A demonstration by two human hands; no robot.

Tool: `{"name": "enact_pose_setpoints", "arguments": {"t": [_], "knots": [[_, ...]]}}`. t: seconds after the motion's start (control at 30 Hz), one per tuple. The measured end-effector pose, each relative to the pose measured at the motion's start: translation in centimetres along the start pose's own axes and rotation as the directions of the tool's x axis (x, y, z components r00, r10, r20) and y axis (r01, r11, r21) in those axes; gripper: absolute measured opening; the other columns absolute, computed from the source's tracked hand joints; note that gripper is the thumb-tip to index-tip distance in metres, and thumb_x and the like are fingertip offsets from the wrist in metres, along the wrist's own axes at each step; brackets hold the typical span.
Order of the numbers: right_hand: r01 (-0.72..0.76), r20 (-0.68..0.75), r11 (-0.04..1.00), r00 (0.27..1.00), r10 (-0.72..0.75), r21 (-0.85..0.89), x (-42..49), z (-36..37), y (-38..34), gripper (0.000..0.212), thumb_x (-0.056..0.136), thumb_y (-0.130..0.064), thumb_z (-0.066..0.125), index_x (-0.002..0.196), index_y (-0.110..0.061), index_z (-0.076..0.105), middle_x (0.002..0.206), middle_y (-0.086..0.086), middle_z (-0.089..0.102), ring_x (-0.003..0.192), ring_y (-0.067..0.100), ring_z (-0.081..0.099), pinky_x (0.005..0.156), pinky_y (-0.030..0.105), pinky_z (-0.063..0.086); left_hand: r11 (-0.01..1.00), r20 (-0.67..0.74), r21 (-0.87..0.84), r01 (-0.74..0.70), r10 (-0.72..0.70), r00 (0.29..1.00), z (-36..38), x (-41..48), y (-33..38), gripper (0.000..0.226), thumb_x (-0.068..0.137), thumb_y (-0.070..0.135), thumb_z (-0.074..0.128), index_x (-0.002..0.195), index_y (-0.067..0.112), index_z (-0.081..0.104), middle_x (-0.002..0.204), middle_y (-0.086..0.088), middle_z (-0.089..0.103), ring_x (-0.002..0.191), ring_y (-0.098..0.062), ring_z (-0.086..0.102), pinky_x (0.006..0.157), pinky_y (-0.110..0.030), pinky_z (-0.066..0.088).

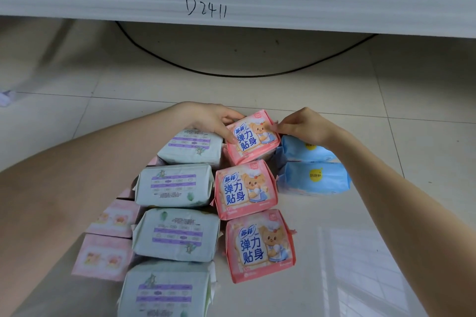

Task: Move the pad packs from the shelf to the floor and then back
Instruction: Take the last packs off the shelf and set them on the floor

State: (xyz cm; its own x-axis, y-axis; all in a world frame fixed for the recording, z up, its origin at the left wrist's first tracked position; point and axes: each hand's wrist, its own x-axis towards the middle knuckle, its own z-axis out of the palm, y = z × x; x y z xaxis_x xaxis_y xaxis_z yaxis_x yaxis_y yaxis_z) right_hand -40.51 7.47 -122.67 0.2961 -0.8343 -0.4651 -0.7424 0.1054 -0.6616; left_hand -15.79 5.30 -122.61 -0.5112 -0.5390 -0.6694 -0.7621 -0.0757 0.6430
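Up front, left fingers [228, 134] grip pink pack [251, 140]; right fingers [280, 126] pinch it.

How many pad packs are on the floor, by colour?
coral packs: 3
pale green packs: 4
blue packs: 2
light pink packs: 2 clear; slivers behind them unclear
Total: 11 clear
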Motion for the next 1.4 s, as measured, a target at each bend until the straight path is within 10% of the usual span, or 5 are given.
{"name": "enact_pose_setpoints", "arguments": {"t": [0.2, 0.47, 0.73, 1.13, 1.4], "knots": [[-0.023, -0.034, 0.999, 0.999, 0.022, -0.027, -0.1, 0.4, -0.3, 0.048, 0.079, -0.052, 0.071, 0.086, -0.004, 0.074, 0.073, 0.010, 0.057, 0.066, 0.019, 0.039, 0.056, 0.029, 0.035, 1.000, -0.036, -0.012, -0.017, 0.016, 0.999, 0.2, 0.0, -0.7, 0.059, 0.085, 0.017, 0.072, 0.139, 0.021, 0.048, 0.117, 0.017, 0.063, 0.110, 0.002, 0.058, 0.091, -0.018, 0.048], [0.029, -0.122, 0.995, 0.992, -0.040, -0.091, -1.3, 1.2, -0.8, 0.037, 0.080, -0.042, 0.074, 0.100, -0.011, 0.076, 0.101, 0.004, 0.075, 0.087, 0.020, 0.065, 0.082, 0.030, 0.049, 0.998, -0.237, -0.031, -0.061, 0.052, 0.970, 0.9, -0.7, -2.2, 0.051, 0.085, 0.025, 0.073, 0.134, 0.019, 0.056, 0.126, 0.001, 0.064, 0.115, -0.012, 0.060, 0.105, -0.035, 0.045], [-0.043, -0.349, 0.990, 0.937, -0.006, -0.132, -6.2, 1.4, -2.3, 0.046, 0.087, -0.035, 0.068, 0.126, -0.012, 0.062, 0.127, 0.003, 0.064, 0.118, 0.022, 0.057, 0.097, 0.029, 0.042, 0.984, -0.663, 0.177, -0.006, 0.123, 0.738, 3.1, -7.9, -2.5, 0.048, 0.092, 0.031, 0.063, 0.136, 0.013, 0.052, 0.139, -0.006, 0.054, 0.128, -0.022, 0.049, 0.104, -0.030, 0.036], [-0.128, -0.280, 0.859, 0.960, -0.018, -0.495, -21.3, 2.9, -11.1, 0.057, 0.093, -0.037, 0.056, 0.142, -0.013, 0.044, 0.148, 0.009, 0.045, 0.141, 0.024, 0.035, 0.116, 0.044, 0.016, 0.864, -0.606, 0.437, 0.252, 0.076, 0.792, 10.1, -24.6, 1.7, 0.056, 0.095, 0.032, 0.055, 0.146, 0.014, 0.040, 0.158, -0.008, 0.030, 0.148, -0.026, 0.022, 0.119, -0.047, 0.017], [-0.112, -0.246, 0.851, 0.969, -0.022, -0.514, -27.7, 4.6, -22.1, 0.058, 0.093, -0.031, 0.057, 0.145, -0.010, 0.042, 0.152, 0.012, 0.037, 0.144, 0.027, 0.030, 0.117, 0.049, 0.012, 0.814, -0.557, 0.514, 0.270, 0.078, 0.827, 8.7, -36.7, 4.7, 0.060, 0.080, 0.024, 0.074, 0.136, 0.010, 0.056, 0.147, -0.015, 0.046, 0.137, -0.034, 0.042, 0.110, -0.055, 0.032]]}}
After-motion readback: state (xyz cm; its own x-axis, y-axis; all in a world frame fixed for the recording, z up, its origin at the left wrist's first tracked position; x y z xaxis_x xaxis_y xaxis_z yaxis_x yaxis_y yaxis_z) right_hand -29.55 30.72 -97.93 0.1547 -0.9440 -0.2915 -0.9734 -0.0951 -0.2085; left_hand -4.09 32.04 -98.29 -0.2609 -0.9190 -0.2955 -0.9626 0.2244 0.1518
